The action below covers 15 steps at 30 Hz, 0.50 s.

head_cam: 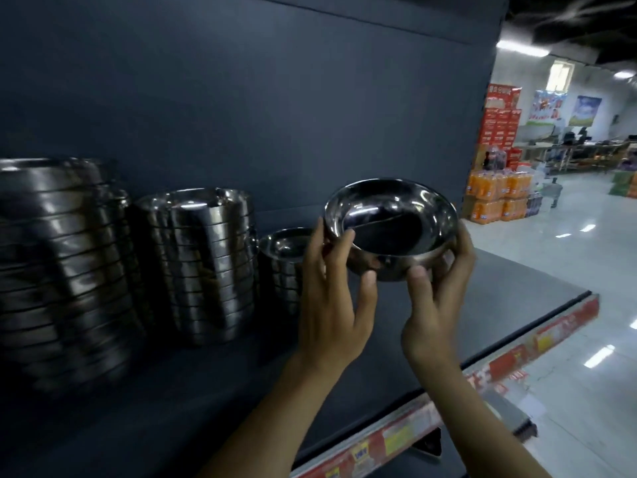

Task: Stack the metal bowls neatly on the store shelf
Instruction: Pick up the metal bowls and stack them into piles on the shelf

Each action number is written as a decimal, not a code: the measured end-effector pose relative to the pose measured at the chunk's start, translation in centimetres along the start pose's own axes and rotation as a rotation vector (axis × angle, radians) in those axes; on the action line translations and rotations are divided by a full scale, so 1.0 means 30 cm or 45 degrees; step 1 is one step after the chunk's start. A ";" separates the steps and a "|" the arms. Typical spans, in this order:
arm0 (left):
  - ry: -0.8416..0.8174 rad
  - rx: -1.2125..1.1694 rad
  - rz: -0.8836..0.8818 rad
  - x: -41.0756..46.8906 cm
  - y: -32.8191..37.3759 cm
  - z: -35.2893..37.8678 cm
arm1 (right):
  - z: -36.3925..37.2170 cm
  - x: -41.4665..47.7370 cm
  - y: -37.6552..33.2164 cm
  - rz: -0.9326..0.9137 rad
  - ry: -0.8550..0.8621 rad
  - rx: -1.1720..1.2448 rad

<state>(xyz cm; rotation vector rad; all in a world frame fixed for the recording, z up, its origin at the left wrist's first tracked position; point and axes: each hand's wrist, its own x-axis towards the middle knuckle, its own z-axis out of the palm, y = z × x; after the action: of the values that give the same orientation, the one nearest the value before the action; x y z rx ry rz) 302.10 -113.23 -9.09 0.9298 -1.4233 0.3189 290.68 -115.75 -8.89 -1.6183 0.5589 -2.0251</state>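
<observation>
A shiny metal bowl [393, 222] is held in the air above the dark shelf [510, 291], mouth up and tilted toward me. My left hand [331, 298] grips its left rim, thumb inside the edge. My right hand [437, 298] cups its right side and underside. Just left of the bowl, a short stack of small bowls [282, 263] stands on the shelf, partly hidden by my left hand. Further left stand a medium stack [203, 263] and a tall stack [58, 270] of metal bowls.
The shelf's dark back panel [275, 115] rises behind the stacks. A red price strip [510, 360] runs along the front edge. To the right, the store aisle has a glossy floor [568, 270], orange drink packs [496, 198] and red boxes [499, 129].
</observation>
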 end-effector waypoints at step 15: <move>0.072 0.491 -0.209 0.024 -0.104 -0.028 | 0.228 0.062 0.237 0.302 -0.354 0.176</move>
<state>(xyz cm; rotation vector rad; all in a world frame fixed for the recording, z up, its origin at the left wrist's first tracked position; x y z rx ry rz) 304.96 -114.84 -9.42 1.3323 -1.2453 0.5029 297.85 -122.67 -10.16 -1.6295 0.4721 -1.5994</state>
